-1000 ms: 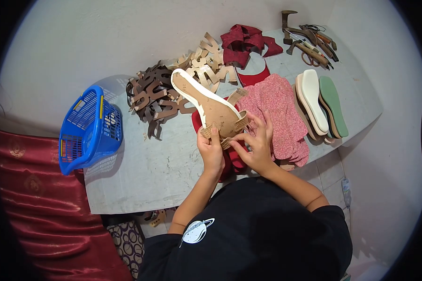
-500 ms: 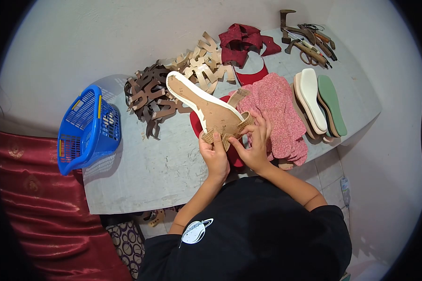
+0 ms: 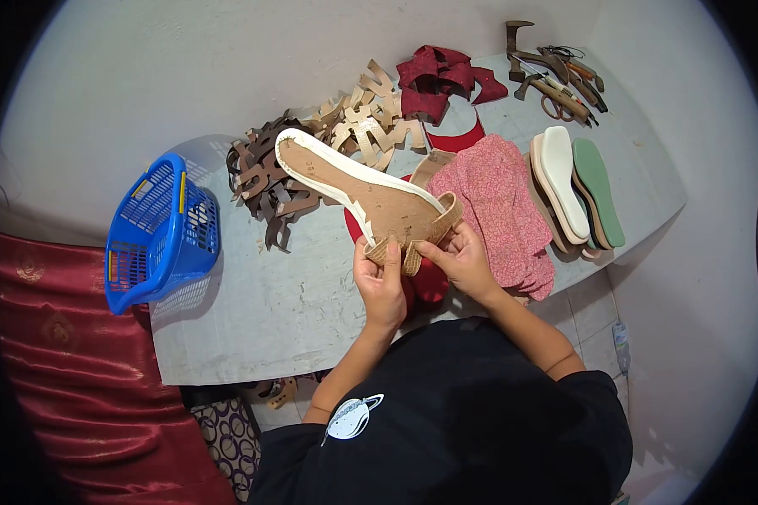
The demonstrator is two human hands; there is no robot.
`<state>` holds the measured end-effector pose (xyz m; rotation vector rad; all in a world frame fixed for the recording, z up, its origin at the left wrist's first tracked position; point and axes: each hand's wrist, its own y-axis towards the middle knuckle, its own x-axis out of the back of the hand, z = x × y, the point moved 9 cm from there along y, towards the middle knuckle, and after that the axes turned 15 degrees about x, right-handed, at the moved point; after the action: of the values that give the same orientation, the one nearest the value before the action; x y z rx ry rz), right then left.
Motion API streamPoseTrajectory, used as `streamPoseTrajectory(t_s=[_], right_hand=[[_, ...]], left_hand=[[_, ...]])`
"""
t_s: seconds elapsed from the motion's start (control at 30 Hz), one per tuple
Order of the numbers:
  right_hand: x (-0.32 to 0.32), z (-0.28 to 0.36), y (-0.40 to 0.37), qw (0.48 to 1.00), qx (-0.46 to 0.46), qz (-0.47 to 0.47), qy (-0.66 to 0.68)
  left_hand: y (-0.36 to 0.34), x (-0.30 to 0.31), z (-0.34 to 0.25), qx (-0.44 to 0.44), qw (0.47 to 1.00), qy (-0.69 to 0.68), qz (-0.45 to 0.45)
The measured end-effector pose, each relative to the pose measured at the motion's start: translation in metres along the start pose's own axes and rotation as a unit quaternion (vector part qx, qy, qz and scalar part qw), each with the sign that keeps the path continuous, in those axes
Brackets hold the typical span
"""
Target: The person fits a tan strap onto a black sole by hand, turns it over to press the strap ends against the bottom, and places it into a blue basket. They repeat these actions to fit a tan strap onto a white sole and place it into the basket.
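Observation:
Both hands hold a tan sandal insole point(image 3: 379, 202) with a white edge, bottom side up, above the table. Its heel end points to the upper left and its toe end is towards me. My left hand point(image 3: 379, 290) pinches the toe end at the left, thumb on top by a woven straw-coloured strap point(image 3: 379, 252). My right hand point(image 3: 463, 265) grips the toe end at the right, with its thumb beside the strap end point(image 3: 412, 259) and fingers behind the strap loop point(image 3: 448, 217). Partly hidden beneath lies a red piece point(image 3: 430, 282).
A blue plastic basket point(image 3: 179, 257) stands at the table's left. Brown cut straps point(image 3: 265, 172), beige straps point(image 3: 366, 126) and dark red straps point(image 3: 429, 76) lie at the back. Right of the insole are pink pieces point(image 3: 501, 210), white soles point(image 3: 562, 181), green soles point(image 3: 596, 189) and hammers point(image 3: 556, 97).
The insole's heel end has swung to the left and slightly down. My right hand has closed in on the toe end, its fingers now tucked behind the strap.

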<state>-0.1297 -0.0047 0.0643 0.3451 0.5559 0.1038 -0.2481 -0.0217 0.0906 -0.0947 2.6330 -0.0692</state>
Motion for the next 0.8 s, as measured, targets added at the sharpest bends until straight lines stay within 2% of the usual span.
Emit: streamPoseTrajectory(t_s=[0.13,0.23,0.33,0.43,0.53,0.73,0.8], right_hand=[[-0.001,0.007,0.001,0.998,0.03,0.015,-0.061],[-0.003,0.008,0.002,0.998,0.021,0.029,-0.059],[-0.002,0.011,0.005,0.998,0.045,0.024,-0.045],[-0.001,0.014,0.002,0.988,0.094,0.046,-0.114],[-0.001,0.014,0.002,0.992,0.067,0.041,-0.097],[-0.001,0.015,0.001,0.984,0.092,0.04,-0.146],[-0.002,0.009,-0.001,0.99,0.052,0.051,-0.123]], left_hand=[[0.005,0.001,-0.001,0.061,0.997,0.04,0.03],[0.003,-0.006,-0.006,0.071,0.993,0.045,0.079],[0.001,-0.011,-0.007,0.049,0.993,0.076,0.08],[0.005,-0.003,-0.001,0.044,0.994,0.083,0.051],[0.011,-0.001,0.009,0.083,0.991,0.079,0.064],[0.016,0.004,0.02,0.136,0.986,0.053,0.082],[0.018,0.009,0.025,0.151,0.984,0.051,0.084]])
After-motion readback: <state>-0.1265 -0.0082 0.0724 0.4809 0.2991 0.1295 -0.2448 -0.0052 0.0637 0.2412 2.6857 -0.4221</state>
